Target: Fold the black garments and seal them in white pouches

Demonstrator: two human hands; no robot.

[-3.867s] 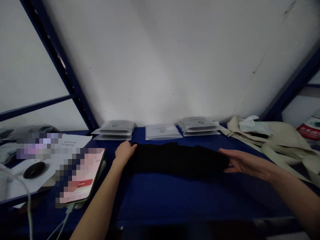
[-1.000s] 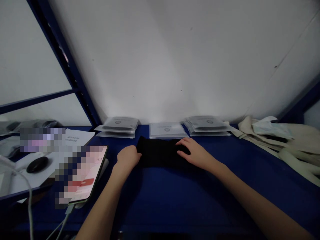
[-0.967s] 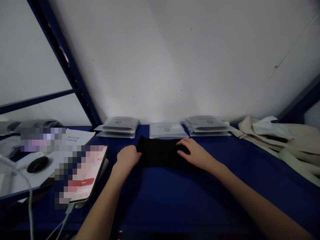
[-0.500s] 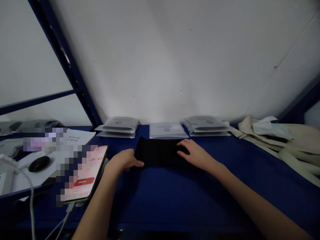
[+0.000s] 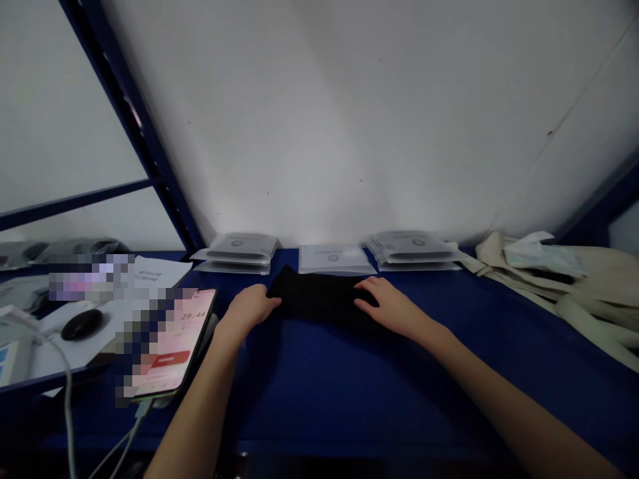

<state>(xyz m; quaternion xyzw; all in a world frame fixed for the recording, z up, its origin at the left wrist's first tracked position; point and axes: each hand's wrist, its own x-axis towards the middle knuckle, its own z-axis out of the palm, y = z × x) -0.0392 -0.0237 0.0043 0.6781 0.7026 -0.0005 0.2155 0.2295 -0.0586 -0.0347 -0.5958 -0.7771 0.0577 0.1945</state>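
A folded black cloth (image 5: 319,297) lies on the dark blue table top (image 5: 399,379), close to the wall. My left hand (image 5: 248,309) has its fingers curled on the cloth's left end, where a corner sticks up. My right hand (image 5: 392,306) rests on the right end, its fingers lying flat on top. Both forearms reach in from the bottom of the view.
Clear plastic packets (image 5: 334,259) stand in several stacks along the wall. On the left are a phone (image 5: 170,339), papers (image 5: 162,273), a black mouse (image 5: 82,324) and a cable (image 5: 64,392). A crumpled cream cloth bag (image 5: 549,279) lies at the right.
The cloth is much shorter than in the oldest frame, and my hands are closer together. My left hand has shifted up the cloth's left end, and a corner now sticks up there.
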